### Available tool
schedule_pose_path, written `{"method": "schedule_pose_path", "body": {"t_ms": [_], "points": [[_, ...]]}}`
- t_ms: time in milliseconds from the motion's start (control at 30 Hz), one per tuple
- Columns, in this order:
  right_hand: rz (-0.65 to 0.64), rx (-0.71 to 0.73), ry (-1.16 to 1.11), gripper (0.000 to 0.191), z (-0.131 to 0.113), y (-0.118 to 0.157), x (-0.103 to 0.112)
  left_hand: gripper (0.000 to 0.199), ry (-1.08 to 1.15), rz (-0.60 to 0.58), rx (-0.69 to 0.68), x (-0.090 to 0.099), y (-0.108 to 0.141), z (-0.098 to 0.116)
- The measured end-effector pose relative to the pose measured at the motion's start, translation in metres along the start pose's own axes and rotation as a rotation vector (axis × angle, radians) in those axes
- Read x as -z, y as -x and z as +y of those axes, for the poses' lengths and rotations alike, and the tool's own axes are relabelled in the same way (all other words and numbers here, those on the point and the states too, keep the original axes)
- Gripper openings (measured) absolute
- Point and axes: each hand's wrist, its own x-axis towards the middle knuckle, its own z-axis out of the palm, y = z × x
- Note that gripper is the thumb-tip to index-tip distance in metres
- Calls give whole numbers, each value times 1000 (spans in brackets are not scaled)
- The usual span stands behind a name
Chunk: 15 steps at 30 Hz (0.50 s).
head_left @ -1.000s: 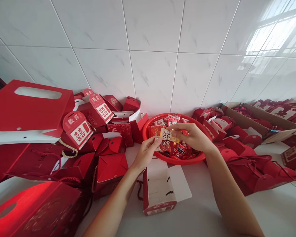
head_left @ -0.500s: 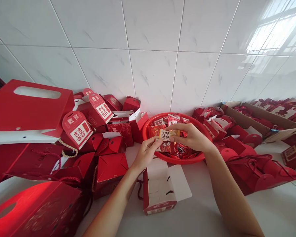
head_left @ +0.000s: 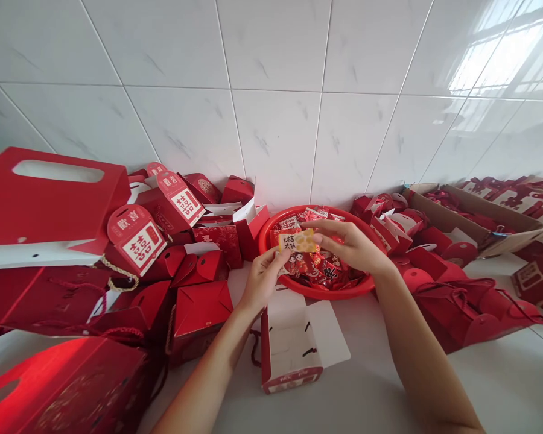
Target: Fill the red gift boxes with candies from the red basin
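Basket (head_left: 330, 295) as landmark: red plastic, oval, perforated side, on the counter (head_left: 353, 398), loaded with mostly red wrapped sweets (head_left: 328, 271).

Packet (head_left: 297, 241), yellow and white with dark characters, is up over the basket's near-left part. Left hand (head_left: 260, 280) has its left end pinched between thumb and fingers. Right hand (head_left: 355, 247) is at its right end, fingers curved and narrow; can't tell if they grip it.

Counter: pale grey, smooth, mild sheen. Bare stretch runs nearest the camera, between the forearms and off to the right. Darker toward the lower left, lighter at right.

Open box (head_left: 294, 343) sits on the counter just in front of the basket, white inside, flaps out, dark cord at its left side.

Left of the basket: heap of red boxes (head_left: 203, 307), stacked up to the wall, some open, some with rope handles, a few with white double-happiness labels. Big box (head_left: 49, 205) with an oval cutout is far left, on top of others.

Right of the basket: more red cartons (head_left: 461, 313), then a cardboard tray (head_left: 475, 211) with red items inside, further boxes past it.

Wall (head_left: 271, 54) behind the basket: large glossy white tiles, grey veining, thin grout lines. Bright window reflection (head_left: 498, 60) up and right of the basket.
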Motion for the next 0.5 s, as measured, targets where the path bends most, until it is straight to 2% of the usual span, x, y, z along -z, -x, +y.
{"method": "schedule_pose_path", "body": {"t_ms": [100,200,333,400,500], "points": [[-10,-93,154,30,13,3,13,46,146,63,34,-4,-1,3],[-158,-193,326,25,26,4,18,45,172,91,31,-6,-1,6],[-341,-199,431,39,32,0,6,40,158,80,23,-7,0,6],[-365,-177,456,44,31,-3,-1,41,158,83,29,-6,0,6],[-345,-185,472,35,29,-6,-9,43,163,94,38,-6,-1,5]]}}
